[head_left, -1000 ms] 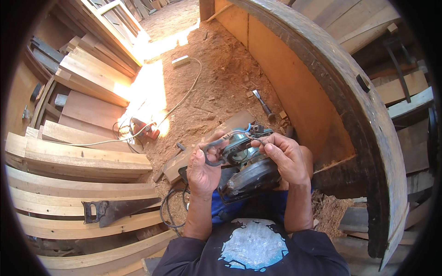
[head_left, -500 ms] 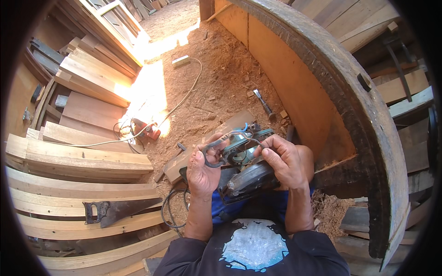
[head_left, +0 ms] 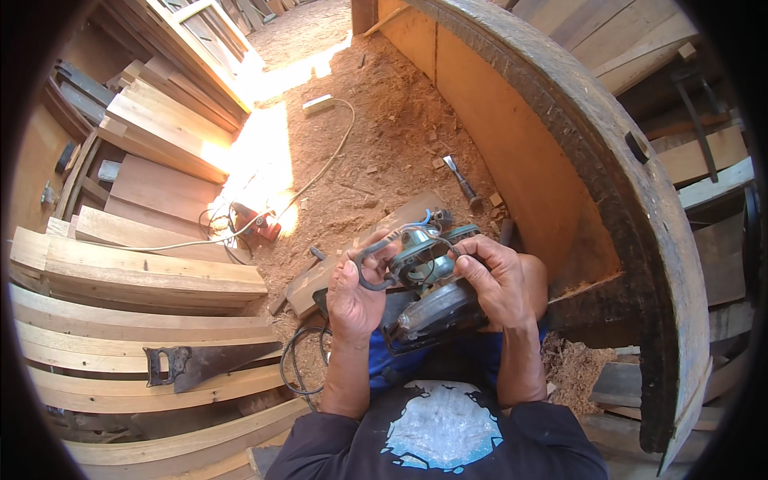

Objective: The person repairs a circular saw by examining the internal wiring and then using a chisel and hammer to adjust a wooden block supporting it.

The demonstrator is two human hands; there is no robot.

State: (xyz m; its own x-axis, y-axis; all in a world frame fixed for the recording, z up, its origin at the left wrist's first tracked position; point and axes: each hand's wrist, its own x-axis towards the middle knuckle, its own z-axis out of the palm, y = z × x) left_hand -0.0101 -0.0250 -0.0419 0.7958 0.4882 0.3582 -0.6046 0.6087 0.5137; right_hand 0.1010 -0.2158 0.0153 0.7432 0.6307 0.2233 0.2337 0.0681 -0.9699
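A circular saw with a green-teal motor housing (head_left: 432,272) and a dark blade guard (head_left: 436,310) rests at my lap, its housing opened up. My left hand (head_left: 354,296) is closed around a thick black power cord (head_left: 365,274) that bends in a loop beside the housing. Thin wires, one of them blue (head_left: 418,223), come out of the cord's end and arch over the saw. Thumb and forefinger of my right hand (head_left: 500,280) pinch a thin dark wire just right of the housing; its tip is hidden by the fingers.
A chisel (head_left: 462,184) lies on the sawdust floor (head_left: 392,120) ahead. A red power tool (head_left: 264,224) and a white power strip (head_left: 318,104) lie farther left. A handsaw (head_left: 212,364) rests on stacked planks (head_left: 144,268). A large curved workbench edge (head_left: 632,192) rises on the right.
The view has shifted slightly. My hands keep almost the same hold on the cord and the wire.
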